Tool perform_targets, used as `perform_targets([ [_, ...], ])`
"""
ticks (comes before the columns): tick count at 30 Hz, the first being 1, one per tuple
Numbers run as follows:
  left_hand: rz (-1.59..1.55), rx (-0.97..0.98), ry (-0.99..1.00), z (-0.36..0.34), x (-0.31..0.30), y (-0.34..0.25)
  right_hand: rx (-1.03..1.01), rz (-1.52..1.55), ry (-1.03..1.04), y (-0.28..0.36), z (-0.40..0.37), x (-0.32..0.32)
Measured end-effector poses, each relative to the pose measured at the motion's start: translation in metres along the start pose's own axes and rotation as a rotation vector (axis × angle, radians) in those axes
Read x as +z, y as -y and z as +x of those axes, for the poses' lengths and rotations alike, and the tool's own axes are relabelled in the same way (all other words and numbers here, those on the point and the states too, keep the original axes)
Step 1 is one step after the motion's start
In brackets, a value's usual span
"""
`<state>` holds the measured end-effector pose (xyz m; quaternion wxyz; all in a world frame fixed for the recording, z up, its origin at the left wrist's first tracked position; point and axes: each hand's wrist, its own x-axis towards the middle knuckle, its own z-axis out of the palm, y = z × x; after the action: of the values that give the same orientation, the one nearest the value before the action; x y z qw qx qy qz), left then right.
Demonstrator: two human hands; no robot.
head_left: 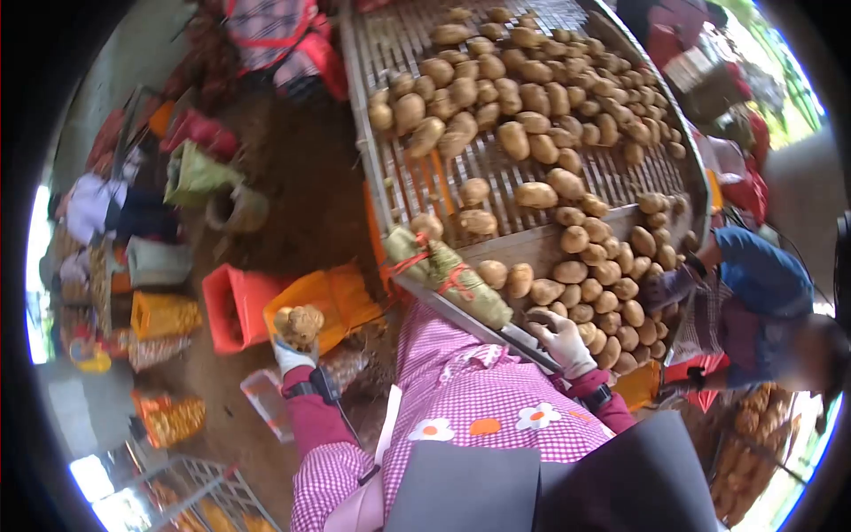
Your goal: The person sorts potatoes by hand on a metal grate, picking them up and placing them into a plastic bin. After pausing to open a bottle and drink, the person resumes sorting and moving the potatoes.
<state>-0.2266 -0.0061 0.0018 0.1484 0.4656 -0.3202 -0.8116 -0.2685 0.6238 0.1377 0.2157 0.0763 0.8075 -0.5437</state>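
Observation:
My left hand (295, 355), in a light glove, holds a lumpy potato (300, 325) over the orange bag (330, 297) left of the sorting table. A red container (232, 308) stands beside that bag. My right hand (565, 344), gloved too, is at the table's near edge with its fingers bent, beside the pile of potatoes (612, 297). What its fingers hold, if anything, is too small to make out. A rolled green bundle tied with red string (456, 279) lies along the table edge, left of my right hand.
The slatted metal table (417, 191) carries many potatoes. A co-worker in blue (762, 275) reaches in from the right. At left are a green sack (199, 173), a yellow crate (166, 315) and an orange crate of potatoes (170, 418). A metal rack (208, 488) stands at lower left.

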Motion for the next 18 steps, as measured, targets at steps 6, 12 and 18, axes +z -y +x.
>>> perform_targets([
  [6, 0.667, 0.588, 0.088, -0.031, 0.185, 0.078, -0.082, -0.091, -0.091, -0.003, 0.005, 0.003],
  [12, 1.611, 1.252, 0.760, -0.110, 0.300, 0.178, -0.274, -0.302, -0.132, 0.021, 0.052, -0.018],
  [18, 1.734, 1.311, 0.798, -0.124, 0.304, 0.201, -0.415, -0.791, -0.515, 0.054, 0.187, -0.097],
])
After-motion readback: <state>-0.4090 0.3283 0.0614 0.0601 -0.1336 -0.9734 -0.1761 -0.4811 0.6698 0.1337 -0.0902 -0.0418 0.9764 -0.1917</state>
